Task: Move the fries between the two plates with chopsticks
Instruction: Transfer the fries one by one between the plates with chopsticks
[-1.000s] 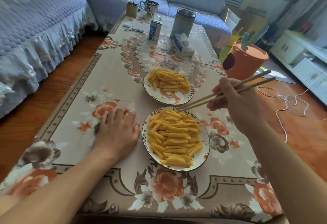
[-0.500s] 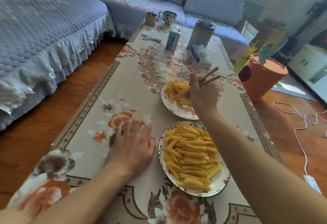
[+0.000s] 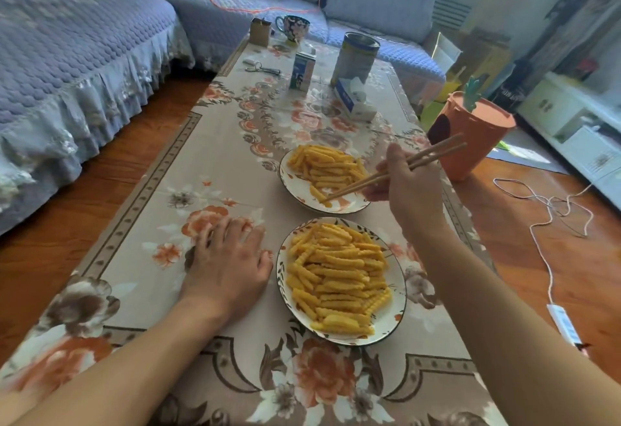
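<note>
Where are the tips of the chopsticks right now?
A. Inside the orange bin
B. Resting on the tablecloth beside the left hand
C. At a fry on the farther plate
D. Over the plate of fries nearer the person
C: the right hand holds the chopsticks, and their tips meet a fry at the near side of the farther plate, not the nearer plate.

Wooden chopsticks, glossy ceramic plates, printed cloth table cover, polished wood floor
</note>
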The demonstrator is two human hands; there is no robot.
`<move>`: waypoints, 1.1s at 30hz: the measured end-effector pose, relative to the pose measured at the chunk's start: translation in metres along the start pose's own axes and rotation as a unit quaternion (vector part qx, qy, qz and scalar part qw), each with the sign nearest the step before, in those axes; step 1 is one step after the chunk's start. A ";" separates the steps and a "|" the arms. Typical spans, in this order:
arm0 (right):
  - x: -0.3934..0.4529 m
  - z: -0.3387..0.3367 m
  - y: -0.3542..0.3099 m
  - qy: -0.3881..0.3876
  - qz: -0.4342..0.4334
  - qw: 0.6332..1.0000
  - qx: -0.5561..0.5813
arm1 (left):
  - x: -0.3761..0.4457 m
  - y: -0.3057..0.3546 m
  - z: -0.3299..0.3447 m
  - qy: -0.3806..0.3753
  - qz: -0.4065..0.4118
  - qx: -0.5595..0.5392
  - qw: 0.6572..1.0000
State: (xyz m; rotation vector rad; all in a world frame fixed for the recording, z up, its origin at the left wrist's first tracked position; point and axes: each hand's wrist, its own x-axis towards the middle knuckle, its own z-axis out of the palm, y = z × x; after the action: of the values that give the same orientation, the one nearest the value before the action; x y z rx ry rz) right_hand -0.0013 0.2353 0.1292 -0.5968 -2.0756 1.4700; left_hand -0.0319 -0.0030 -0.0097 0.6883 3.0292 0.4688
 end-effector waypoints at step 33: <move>0.043 -0.027 0.049 -0.046 -0.030 0.998 0.019 | 0.000 0.001 0.002 -0.002 -0.004 0.042 0.999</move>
State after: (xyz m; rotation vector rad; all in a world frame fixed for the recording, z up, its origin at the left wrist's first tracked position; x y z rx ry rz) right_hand -0.0143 0.2961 0.0973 -0.4557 -2.1111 1.5235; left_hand -0.0314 -0.0011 -0.0117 0.6784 3.0624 0.3402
